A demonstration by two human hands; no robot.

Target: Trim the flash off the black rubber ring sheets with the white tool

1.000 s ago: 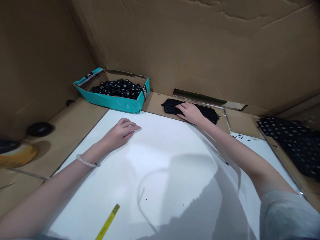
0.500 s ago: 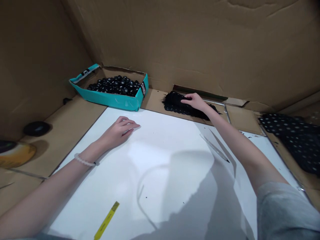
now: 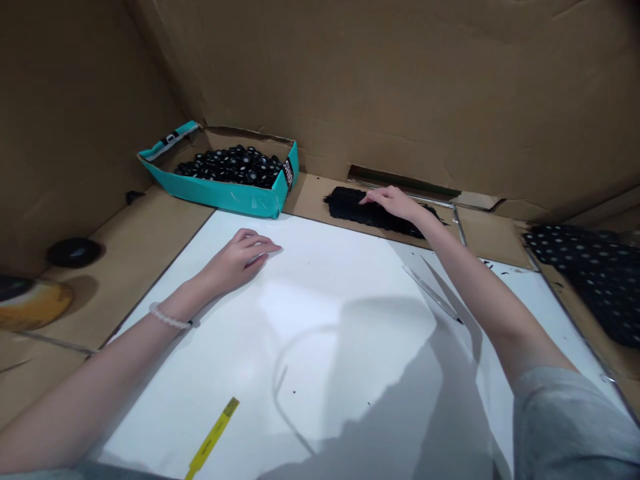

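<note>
Around your workspace stands a brown cardboard wall (image 3: 300, 80), and before you lies a broad white board (image 3: 310, 287), lit brightly near its middle and shadowed toward your right. At its far left corner sits a teal-sided open box (image 3: 220, 193), heaped inside with small black discs (image 3: 235, 165), many showing pale centres. Off to your right, black material with pale dots (image 3: 595, 273) lies along the cardboard border. The black fringed bundle (image 3: 343, 205) lies on the cardboard strip just beyond the board's far edge, right of the box. At your far left, a yellow container (image 3: 43, 307) is cut off by the edge of view. Your left hand (image 3: 237, 260) rests on the board below the box, fingers loosely curled and partly spread, with nothing visible in its grasp. Your right hand (image 3: 393, 201) is over the bundle, fingers bent and drawn close together; you cannot tell from here whether they pinch any of it. A black rounded object (image 3: 75, 253) sits near the container. Nearest you lies a yellow strip (image 3: 213, 437), and below your right forearm a slim clear pen (image 3: 433, 295). A pale beaded bracelet (image 3: 170, 317) circles your left wrist.
</note>
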